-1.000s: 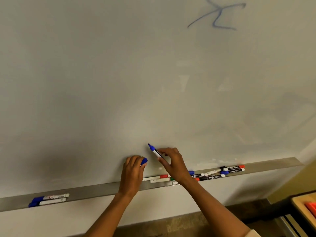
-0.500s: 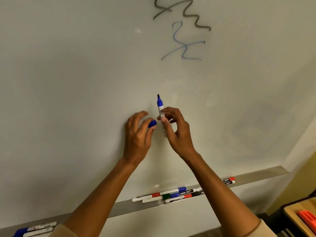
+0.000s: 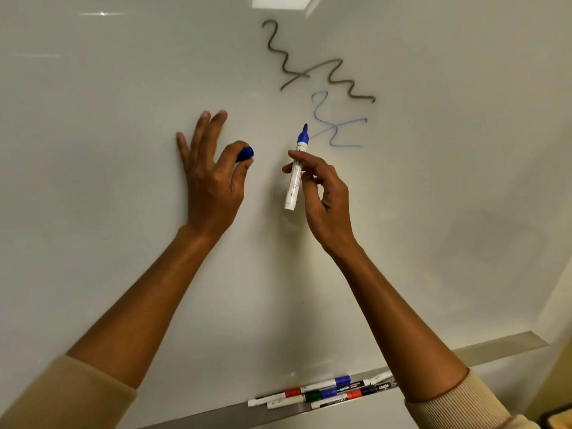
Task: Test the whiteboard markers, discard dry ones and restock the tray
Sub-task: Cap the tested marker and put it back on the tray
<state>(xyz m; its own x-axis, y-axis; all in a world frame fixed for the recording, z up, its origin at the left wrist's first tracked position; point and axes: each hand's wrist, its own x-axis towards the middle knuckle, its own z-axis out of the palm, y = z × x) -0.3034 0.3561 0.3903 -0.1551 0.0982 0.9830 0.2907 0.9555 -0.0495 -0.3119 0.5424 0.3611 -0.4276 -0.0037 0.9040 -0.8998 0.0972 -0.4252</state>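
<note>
Whiteboard (image 3: 123, 150) of glossy white fills nearly the whole view, with a grey wavy scribble (image 3: 312, 66) near its top edge and a fainter blue scribble (image 3: 335, 125) just below that. The right hand (image 3: 322, 193) pinches an uncapped blue whiteboard marker with a white barrel (image 3: 295, 174) between thumb and curled fingers, holding it almost upright with its dark tip pointing up, just left of the blue scribble; whether the tip touches the board cannot be told. The left hand (image 3: 210, 171) is raised beside it, apart from it, and pinches the round blue cap (image 3: 245, 153) between thumb and index finger while the other fingers stretch straight up along the board. Both forearms reach up from cream ribbed sleeves (image 3: 464, 407) at the lower corners of the view. Along the whiteboard's bottom edge runs a long grey metal tray (image 3: 501, 348), and on it, toward its middle, lies a cluster of thin white-barrelled markers (image 3: 325, 391) side by side and touching, showing red, green, blue and black sections, all lying along the tray's length. The right forearm hides the cluster's right end. At the far lower right corner a sliver of a dark-edged pale surface (image 3: 557, 419) shows.
</note>
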